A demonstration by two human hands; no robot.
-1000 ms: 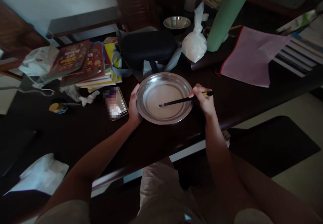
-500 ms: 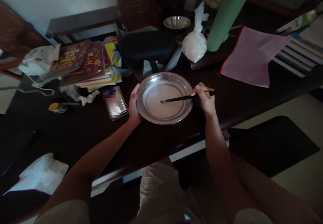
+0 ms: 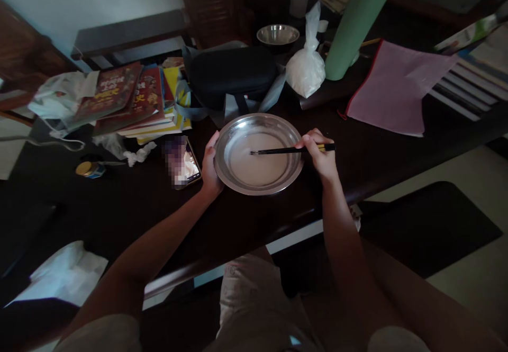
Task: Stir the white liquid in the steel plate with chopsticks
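A shiny metal basin holds a pale, cloudy liquid and sits near the front edge of the dark table. My left hand grips its left rim, thumb toward the top and the other fingers hidden below. In my right hand, over the right rim, are black chopsticks with gold bands near the top. Their tips dip into the liquid a little left of the basin's middle. Whether there is one stick or two pressed together is hard to make out.
Left of the basin lies a phone, with stacked books behind it and a small jar further left. A black case, a tied bag of white powder, a green cylinder and a pink pouch stand beyond.
The chopstick tips have shifted slightly up and left in the liquid, and the sticks lie more level. My right hand moved a little left. My left hand and the basin stayed put.
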